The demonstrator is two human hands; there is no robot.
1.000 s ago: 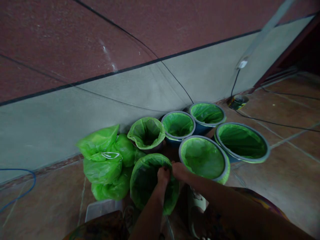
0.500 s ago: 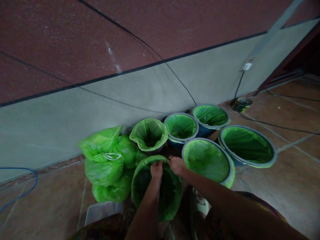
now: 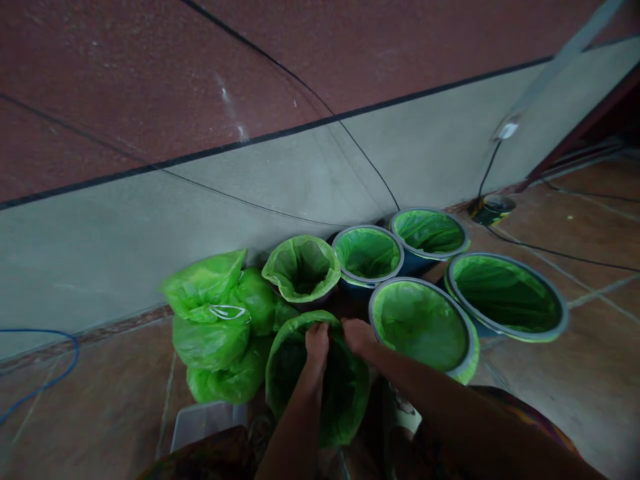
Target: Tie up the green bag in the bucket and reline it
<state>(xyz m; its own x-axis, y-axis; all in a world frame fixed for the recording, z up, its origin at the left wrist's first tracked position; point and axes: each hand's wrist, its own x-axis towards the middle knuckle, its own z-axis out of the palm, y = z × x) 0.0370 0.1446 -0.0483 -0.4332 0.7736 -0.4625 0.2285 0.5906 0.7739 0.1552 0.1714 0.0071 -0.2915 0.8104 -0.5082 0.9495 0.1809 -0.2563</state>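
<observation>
A bin (image 3: 274,373) stands at my feet with a thin green bin liner (image 3: 345,423) spread inside it and folded over its rim. My left hand (image 3: 317,343) reaches across the opening, its fingers closed on the liner at the far rim. Just to its right, my right hand (image 3: 357,337) is closed on the same stretch of edge from the outer side. Both sets of fingertips are partly hidden by the hands. Behind the rim stands another bin with a loose green liner (image 3: 301,267).
Several lined bins with grey rim rings (image 3: 425,323) stand to the right. Green knotted bags (image 3: 215,327) are piled at left beside a clear plastic tub (image 3: 207,423). A black cable (image 3: 367,160) runs down the wall. A small tin (image 3: 494,209) sits near the wall, and a blue hose (image 3: 70,367) lies far left.
The view has shifted slightly, moving most things a little to the right. Both hands stay at the far rim, and my right hand's fingers have turned further over the edge.
</observation>
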